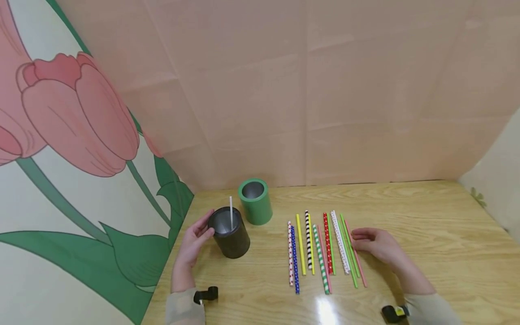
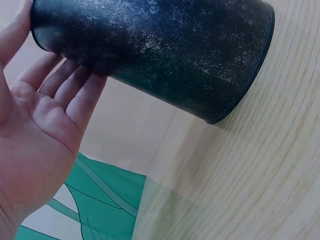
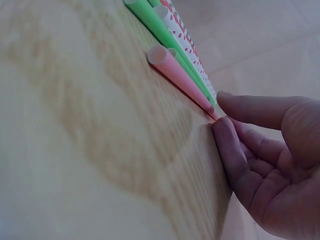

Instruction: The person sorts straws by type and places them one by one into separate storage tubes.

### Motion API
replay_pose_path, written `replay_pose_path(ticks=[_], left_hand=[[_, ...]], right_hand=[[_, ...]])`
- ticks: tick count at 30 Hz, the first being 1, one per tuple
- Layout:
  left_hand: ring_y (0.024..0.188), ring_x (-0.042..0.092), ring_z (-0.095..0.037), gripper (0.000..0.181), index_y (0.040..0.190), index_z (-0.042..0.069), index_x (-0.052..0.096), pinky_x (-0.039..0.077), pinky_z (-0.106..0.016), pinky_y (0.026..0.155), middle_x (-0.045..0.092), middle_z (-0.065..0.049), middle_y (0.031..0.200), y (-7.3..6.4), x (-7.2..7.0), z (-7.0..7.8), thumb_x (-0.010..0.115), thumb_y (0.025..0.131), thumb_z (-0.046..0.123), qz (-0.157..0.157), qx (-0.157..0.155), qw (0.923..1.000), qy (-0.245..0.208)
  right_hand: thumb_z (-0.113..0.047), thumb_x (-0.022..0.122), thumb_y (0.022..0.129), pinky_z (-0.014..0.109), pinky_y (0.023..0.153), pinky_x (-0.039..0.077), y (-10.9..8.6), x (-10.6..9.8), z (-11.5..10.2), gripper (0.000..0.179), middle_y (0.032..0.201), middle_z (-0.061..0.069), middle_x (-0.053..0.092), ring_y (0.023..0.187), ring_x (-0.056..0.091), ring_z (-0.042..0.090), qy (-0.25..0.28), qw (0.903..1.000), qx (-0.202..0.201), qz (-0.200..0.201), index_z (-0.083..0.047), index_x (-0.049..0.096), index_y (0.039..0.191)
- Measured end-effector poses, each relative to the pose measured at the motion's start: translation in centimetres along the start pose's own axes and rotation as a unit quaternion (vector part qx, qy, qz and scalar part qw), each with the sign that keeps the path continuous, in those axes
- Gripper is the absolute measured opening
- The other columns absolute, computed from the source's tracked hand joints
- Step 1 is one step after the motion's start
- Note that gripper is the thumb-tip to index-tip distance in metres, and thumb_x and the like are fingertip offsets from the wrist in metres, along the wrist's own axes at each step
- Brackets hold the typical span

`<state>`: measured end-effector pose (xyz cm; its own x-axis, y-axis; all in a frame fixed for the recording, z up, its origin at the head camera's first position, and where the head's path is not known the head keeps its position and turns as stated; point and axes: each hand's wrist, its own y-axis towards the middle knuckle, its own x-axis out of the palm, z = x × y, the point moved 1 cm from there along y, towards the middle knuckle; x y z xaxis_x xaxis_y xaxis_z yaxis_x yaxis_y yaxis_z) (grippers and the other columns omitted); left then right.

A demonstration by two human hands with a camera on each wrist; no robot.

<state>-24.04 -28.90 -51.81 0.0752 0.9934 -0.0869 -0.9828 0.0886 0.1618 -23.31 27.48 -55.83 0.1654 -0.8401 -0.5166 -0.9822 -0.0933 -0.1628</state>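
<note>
Hands (image 1: 195, 241) over wooden table (image 1: 430, 225), tulip-decorated wall (image 1: 81, 113)

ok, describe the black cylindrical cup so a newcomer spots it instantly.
On the light wood-grain table, look left of the coloured straws. The black cylindrical cup stands there, held by the left hand. Unlike the neighbouring green cylindrical cup, it has a white straw inside.

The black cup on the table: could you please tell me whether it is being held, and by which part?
The left hand holds the black cup by its upper side, close to the rim.
</note>
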Motion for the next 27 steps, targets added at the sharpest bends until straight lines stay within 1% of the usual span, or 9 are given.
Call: replay_pose_path(ticks=[4,8,11,18,22,27], left_hand=[[0.136,0.054,-0.002,0.058,0.16,0.0,0.047,0.047,-0.019,0.106,0.043,-0.018,0.166,-0.04,-0.06,0.07,0.064,0.105,0.0,-0.001,0.001,1.0,0.002],[0.136,0.055,-0.002,0.058,0.16,0.0,0.047,0.048,-0.02,0.104,0.043,-0.019,0.165,-0.02,-0.12,0.14,0.064,0.105,0.001,-0.008,0.007,0.9999,0.001],[0.135,0.055,-0.003,0.058,0.16,0.0,0.047,0.049,-0.021,0.104,0.043,-0.02,0.165,0.03,-0.15,0.23,0.065,0.105,0.001,-0.011,0.011,0.9999,-0.001],[0.135,0.056,-0.002,0.059,0.16,0.0,0.047,0.049,-0.021,0.103,0.043,-0.019,0.165,0.07,-0.23,0.33,0.065,0.105,0.001,-0.007,0.007,0.9999,-0.005],[0.135,0.055,-0.002,0.059,0.16,0.0,0.047,0.049,-0.021,0.103,0.043,-0.018,0.165,0.05,-0.2,0.3,0.066,0.104,0.001,-0.007,0.006,0.9999,-0.004],[0.135,0.056,-0.002,0.059,0.16,0.0,0.047,0.049,-0.02,0.103,0.044,-0.019,0.165,-0.02,-0.12,0.29,0.066,0.104,0.001,-0.007,0.0,1.0,-0.006]], right_hand=[[-0.03,0.085,0.094,0.018,0.085,0.048,-0.01,0.02,-0.14,0.06,0.123,0.017,0.076,0.109,0.07,0.019,-0.01,0.9999,0.006,0.0,0.007,0.066,0.137],[-0.031,0.085,0.094,0.026,0.091,0.048,0.0,0.01,-0.24,0.059,0.122,0.016,0.076,0.11,0.069,0.023,-0.029,0.9996,0.001,-0.002,0.006,0.067,0.136],[-0.032,0.084,0.094,0.031,0.093,0.048,0.06,0.0,-0.34,0.059,0.121,0.017,0.076,0.11,0.069,0.025,-0.039,0.9992,-0.004,-0.003,0.007,0.067,0.136],[-0.032,0.085,0.094,0.032,0.09,0.05,0.16,-0.03,-0.73,0.057,0.118,0.013,0.075,0.108,0.068,0.024,-0.04,0.9992,0.004,-0.003,0.006,0.068,0.134],[-0.031,0.085,0.094,0.033,0.09,0.05,0.22,-0.03,-0.67,0.056,0.118,0.012,0.076,0.108,0.067,0.023,-0.04,0.9992,0.008,0.0,0.005,0.069,0.134],[-0.029,0.085,0.094,0.031,0.088,0.051,0.3,0.0,-0.45,0.054,0.117,0.012,0.075,0.107,0.067,0.023,-0.041,0.9991,0.01,0.002,0.005,0.069,0.133]])
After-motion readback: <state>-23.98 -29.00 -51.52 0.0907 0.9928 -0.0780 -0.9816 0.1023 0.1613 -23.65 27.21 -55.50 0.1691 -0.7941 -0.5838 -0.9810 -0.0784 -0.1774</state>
